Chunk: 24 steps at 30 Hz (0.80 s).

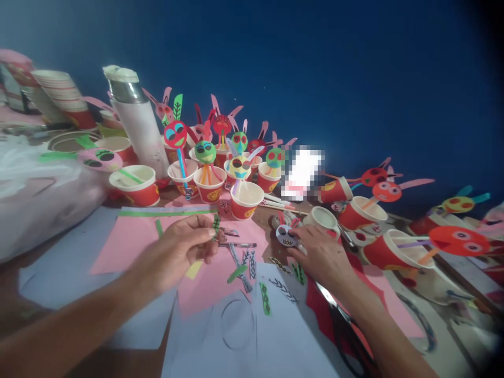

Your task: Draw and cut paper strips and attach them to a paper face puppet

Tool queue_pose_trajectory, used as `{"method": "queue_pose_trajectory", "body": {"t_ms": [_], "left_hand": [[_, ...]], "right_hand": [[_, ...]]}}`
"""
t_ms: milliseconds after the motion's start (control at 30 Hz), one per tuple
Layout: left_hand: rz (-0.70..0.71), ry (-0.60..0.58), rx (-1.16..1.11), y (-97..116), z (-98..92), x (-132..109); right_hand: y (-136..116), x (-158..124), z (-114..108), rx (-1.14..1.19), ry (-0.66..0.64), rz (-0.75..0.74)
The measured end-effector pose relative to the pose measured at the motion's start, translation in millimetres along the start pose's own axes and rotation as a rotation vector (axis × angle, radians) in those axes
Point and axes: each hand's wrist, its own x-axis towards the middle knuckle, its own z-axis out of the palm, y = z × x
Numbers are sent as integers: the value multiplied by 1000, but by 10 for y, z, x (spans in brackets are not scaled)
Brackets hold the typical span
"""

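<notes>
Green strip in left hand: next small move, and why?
Probably bring the green strip over to the white face: the left hand pinches the strip, the right hand is at the face's edge, and the two pieces are apart.

Paper strips (pixel 265 299) lie on the sheets (pixel 197 341), scissors (pixel 340 319) to their right, cups (pixel 244 209) and a flask (pixel 137 126) behind.

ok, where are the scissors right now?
Head view, lower right: the scissors lie just left of the person's right forearm, with red paper beside them, right of the white sheet bearing the drawn circle.
</notes>
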Motion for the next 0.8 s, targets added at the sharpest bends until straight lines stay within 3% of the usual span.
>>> {"method": "queue_pose_trajectory", "body": {"t_ms": [167, 267, 400, 500, 633, 800], "left_hand": [[31, 109, -119, 107, -91, 76], [13, 107, -148, 90, -114, 113], [-94, -10, -99, -44, -110, 73], [-261, -134, -16, -207, -25, -27], [-405, -268, 115, -409, 124, -153], [-497, -313, 173, -471, 194, -182]], "right_hand": [[31, 5, 86, -45, -11, -20], [26, 16, 80, -46, 44, -39], [-61, 37, -57, 23, 271, -26], [-194, 21, -201, 78, 412, -54], [-412, -47, -321, 158, 455, -146], [-673, -118, -331, 306, 513, -178]]}}
